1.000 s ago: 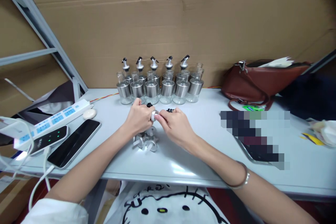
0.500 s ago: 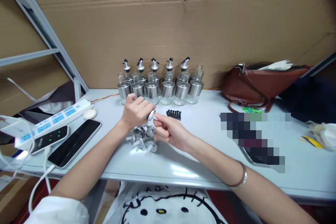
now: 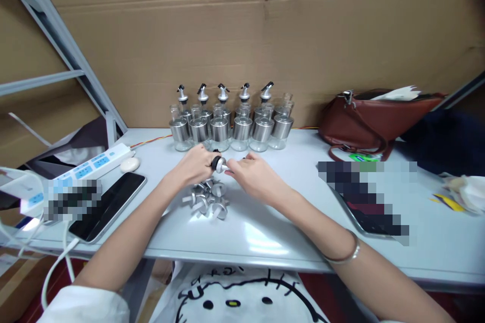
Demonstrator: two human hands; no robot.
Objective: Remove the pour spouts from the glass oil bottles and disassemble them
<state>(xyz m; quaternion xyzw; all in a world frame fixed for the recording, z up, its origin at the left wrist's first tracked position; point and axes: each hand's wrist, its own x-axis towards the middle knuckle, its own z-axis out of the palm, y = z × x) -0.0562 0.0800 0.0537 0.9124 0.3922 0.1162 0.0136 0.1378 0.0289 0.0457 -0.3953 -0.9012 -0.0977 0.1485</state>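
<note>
My left hand (image 3: 196, 165) is closed around the black stopper end of a bottle pourer (image 3: 221, 165), its silver cone and thin tube pointing right. My right hand (image 3: 259, 177) is curled just to the right, thumb at the tube's tip. Its other fingertips are partly hidden, with a bit of black beside them; what they hold cannot be made out. Below both hands lies a loose pile of silver pourer tops (image 3: 207, 199). Behind stand glass bottles with steel sleeves (image 3: 242, 127); those in the front row have bare necks, while several rear ones carry pourers (image 3: 223, 93).
At left are a power strip (image 3: 99, 162), a black phone (image 3: 108, 207), a round white case (image 3: 130, 164) and white cables. A brown leather bag (image 3: 356, 123) and another phone (image 3: 366, 219), partly blurred out, lie at right. A cardboard wall (image 3: 242, 40) closes off the back.
My right hand has shifted up and slightly right, now covering the row of small black parts. My left hand has turned a little, showing more of the pourer's black stopper.
</note>
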